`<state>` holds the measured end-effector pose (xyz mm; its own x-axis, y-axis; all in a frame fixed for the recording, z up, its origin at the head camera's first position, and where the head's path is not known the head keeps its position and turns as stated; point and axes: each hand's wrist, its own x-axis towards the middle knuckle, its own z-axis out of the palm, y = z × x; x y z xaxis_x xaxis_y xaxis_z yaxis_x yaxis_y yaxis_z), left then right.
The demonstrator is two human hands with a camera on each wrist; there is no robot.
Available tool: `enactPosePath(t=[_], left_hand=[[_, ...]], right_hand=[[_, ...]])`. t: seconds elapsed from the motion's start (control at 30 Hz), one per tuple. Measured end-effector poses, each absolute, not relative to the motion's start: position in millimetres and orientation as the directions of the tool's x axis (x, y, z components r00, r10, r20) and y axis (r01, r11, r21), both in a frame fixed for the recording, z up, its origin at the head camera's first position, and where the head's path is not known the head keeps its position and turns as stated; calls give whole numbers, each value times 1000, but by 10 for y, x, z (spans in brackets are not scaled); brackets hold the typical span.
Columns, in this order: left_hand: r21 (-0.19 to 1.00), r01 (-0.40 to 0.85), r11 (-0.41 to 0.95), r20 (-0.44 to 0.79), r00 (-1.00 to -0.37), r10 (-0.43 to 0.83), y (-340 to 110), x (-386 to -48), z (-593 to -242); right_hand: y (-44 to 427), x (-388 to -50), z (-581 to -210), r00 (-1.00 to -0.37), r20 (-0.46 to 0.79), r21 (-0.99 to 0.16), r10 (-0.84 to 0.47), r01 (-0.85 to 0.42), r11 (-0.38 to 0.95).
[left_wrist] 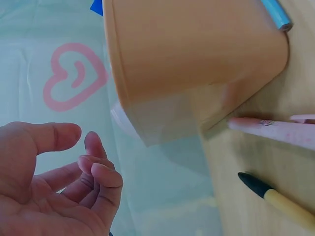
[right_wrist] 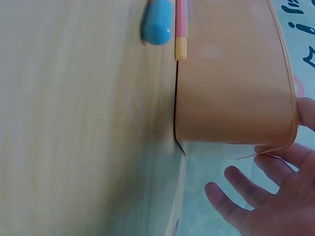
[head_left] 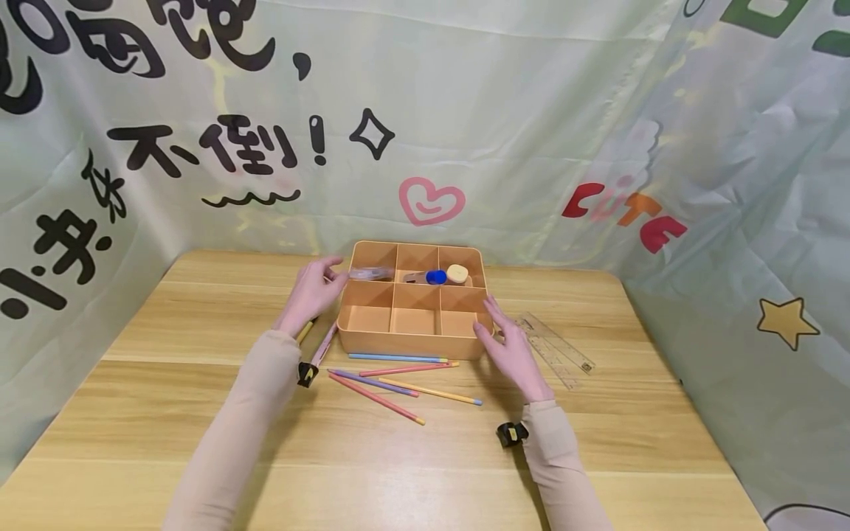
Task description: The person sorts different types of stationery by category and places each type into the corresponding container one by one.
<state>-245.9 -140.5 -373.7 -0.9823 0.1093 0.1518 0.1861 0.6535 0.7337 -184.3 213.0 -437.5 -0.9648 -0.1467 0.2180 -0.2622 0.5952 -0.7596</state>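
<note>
An orange box [head_left: 405,345] with six compartments stands near the back of the table. Its back row holds a clear packet [head_left: 372,273], a blue-capped item [head_left: 435,277] and a round cream item [head_left: 457,273]; the front compartments show bare floors. My left hand [head_left: 313,292] is beside the box's left side with fingers loosely bent, and the left wrist view shows that hand [left_wrist: 64,182] holding nothing, apart from the box. At the right front corner, my right hand [head_left: 510,352] has its thumb and a finger on the rim; in the right wrist view the other fingers of this hand [right_wrist: 275,191] spread.
Several pencils [head_left: 432,391] lie in front of the box. Left of it are a pink pen [head_left: 325,344] and a yellow pen with a dark tip [left_wrist: 290,209]. Two clear rulers [head_left: 558,346] lie to the right. A printed cloth [head_left: 518,147] hangs behind the table.
</note>
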Motion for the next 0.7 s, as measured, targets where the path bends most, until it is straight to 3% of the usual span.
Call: enactPosePath(t=[0.43,0.7], left_hand=[[756,243,608,236,-967,94,-1483,-2164,-4021],[807,245,538,211,-969,125,-1454,-2032,-4186]], right_hand=[[2142,-1840,-4383,-966,210,-756,-152,-259,601],[2131,-1840,-4377,-966,210,-756,-149,-258,601]])
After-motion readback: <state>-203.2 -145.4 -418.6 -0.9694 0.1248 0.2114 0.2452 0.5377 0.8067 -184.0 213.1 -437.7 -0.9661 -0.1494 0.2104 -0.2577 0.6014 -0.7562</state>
